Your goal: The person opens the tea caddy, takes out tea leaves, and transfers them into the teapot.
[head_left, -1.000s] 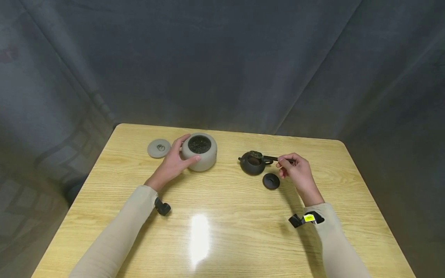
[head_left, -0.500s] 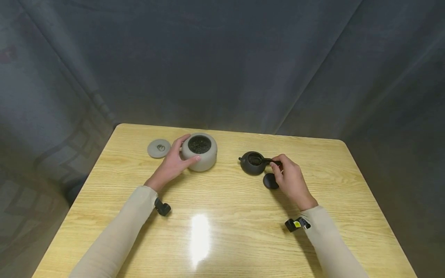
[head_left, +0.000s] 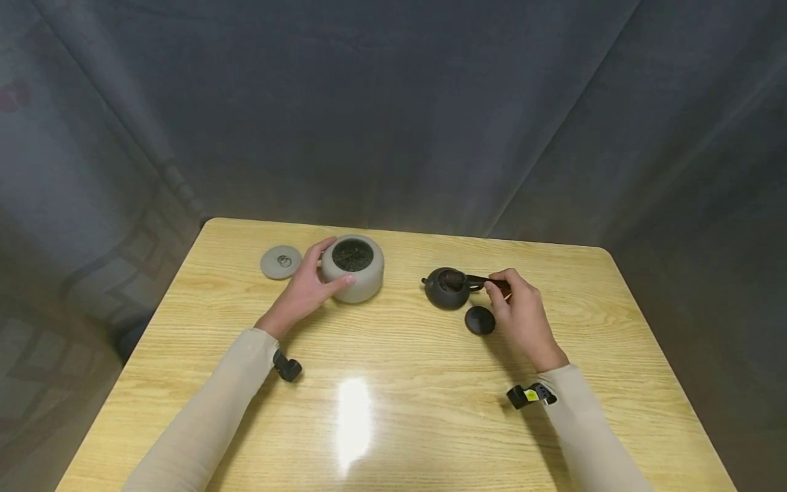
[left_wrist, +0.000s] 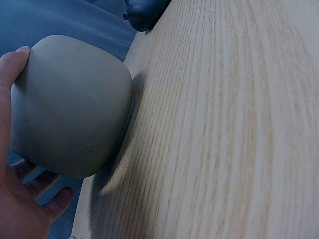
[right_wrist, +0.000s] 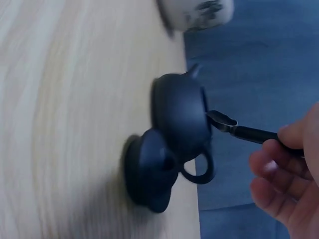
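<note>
1. Pinching the handle of a dark scoop between thumb and fingers of the right hand, with a narrow grasp.
2. Held so, extending left from the right fingertips, with its head at the mouth of the dark teapot.
3. Gripping the grey jar with the left hand, set wide around its left side, with the thumb on the near shoulder and fingers toward the far side.
4. Between the two hands, nearer the right: the teapot, upright, with handle toward the right fingers and spout toward the left hand.
5. Inside the jar, just right of the left fingers: dark, loose, leaf-like matter, visible through the wide mouth.
6. Inside the teapot: dark, partly covered by the scoop; cannot tell the contents, nor whether anything lies in the scoop.
7. Left of the left fingers, flat on the wooden table: a round grey lid with ring-like marks.
8. Just left of the right hand, on the teapot's near side: a small dark lid; cannot tell if touching the pot.
9. Beyond both hands, behind the table: a dark grey-blue curtain.
</note>
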A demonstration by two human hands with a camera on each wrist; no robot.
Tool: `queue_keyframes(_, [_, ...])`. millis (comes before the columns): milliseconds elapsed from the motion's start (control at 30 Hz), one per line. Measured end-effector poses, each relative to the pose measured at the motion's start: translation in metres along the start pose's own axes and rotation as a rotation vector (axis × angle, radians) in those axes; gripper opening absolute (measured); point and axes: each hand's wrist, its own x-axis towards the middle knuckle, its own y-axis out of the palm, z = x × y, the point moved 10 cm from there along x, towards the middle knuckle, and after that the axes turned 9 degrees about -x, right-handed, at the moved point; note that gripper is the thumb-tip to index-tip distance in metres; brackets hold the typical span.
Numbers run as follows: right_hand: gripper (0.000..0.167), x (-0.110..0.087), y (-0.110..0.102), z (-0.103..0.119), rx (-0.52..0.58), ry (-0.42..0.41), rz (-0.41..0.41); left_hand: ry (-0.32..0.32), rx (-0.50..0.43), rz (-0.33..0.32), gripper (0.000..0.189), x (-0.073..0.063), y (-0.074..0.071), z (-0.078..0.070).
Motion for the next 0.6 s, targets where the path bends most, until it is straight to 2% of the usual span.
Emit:
queue_keyframes(167, [0.019,0.005,-0.006,-0.007,0.224,0.125,0.009,-0.003,0.007,0.003,0.097,0.0,0.0,0.0])
queue_keyframes(267, [0.02,0.007,-0.004,-0.005,0.348,0.17,0.024,-0.002,0.006,0.006,0.097,-0.001,0.0,0.0])
queue_keyframes(467, [0.018,0.013,0.009,0.017,0.502,0.198,0.054,-0.002,0.001,0.007,0.096,-0.001,0.001,-0.002])
queue_keyframes(600, [0.017,0.015,0.019,0.039,0.54,0.19,0.077,-0.001,-0.006,0.006,0.097,-0.001,0.003,-0.002])
